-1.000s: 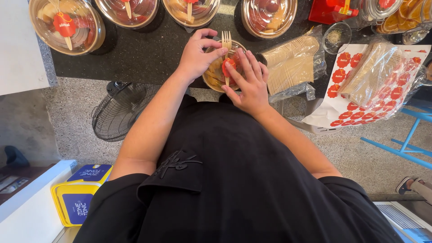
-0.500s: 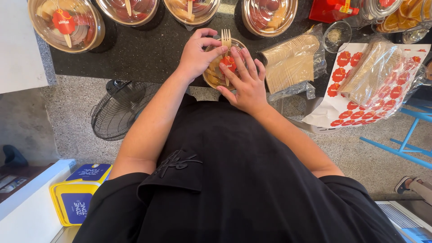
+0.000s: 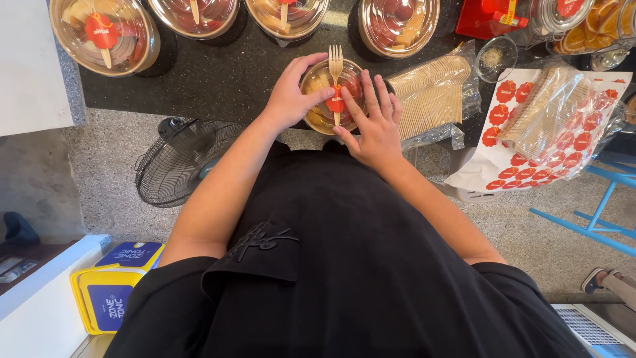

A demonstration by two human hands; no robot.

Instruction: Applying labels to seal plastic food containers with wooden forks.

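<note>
wooden fork (image 3: 336,73) under a red sticker (image 3: 336,103), both hands' fingers (image 3: 363,99) beside it.

Both bare forearms reach forward to the worktop's near edge — the left hand (image 3: 289,96) cupped, thumb pointing right; the right hand (image 3: 376,122) flat, fingers (image 3: 368,93) spread and pressing down.
</note>
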